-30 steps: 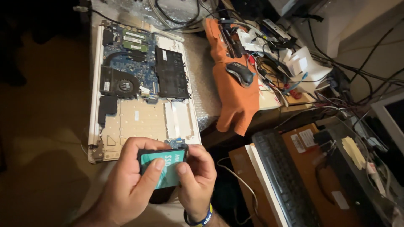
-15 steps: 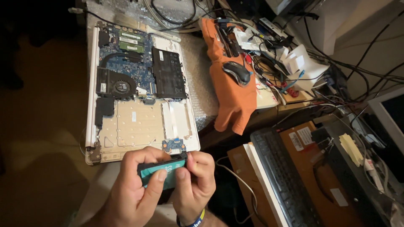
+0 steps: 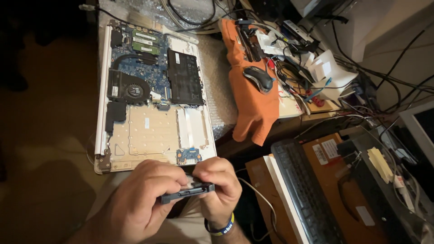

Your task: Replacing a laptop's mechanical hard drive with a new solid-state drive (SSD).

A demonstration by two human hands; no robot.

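My left hand (image 3: pixel 138 203) and my right hand (image 3: pixel 217 187) together grip a thin flat drive (image 3: pixel 187 193), turned edge-on so only its dark side shows. They hold it just below the near edge of an opened white laptop (image 3: pixel 153 131), whose blue circuit board, round fan (image 3: pixel 134 91) and black battery (image 3: pixel 184 77) lie exposed. A blue and yellow wristband sits on my right wrist.
An orange cloth (image 3: pixel 253 104) with a black mouse (image 3: pixel 258 77) on it lies right of the laptop. Tangled cables and small white boxes crowd the back right. A dark keyboard (image 3: pixel 307 194) rests on brown boxes lower right. Bubble wrap lies under the laptop.
The drive has been rotated in my hands from its teal flat face showing to edge-on. The view has shifted closer to the laptop.
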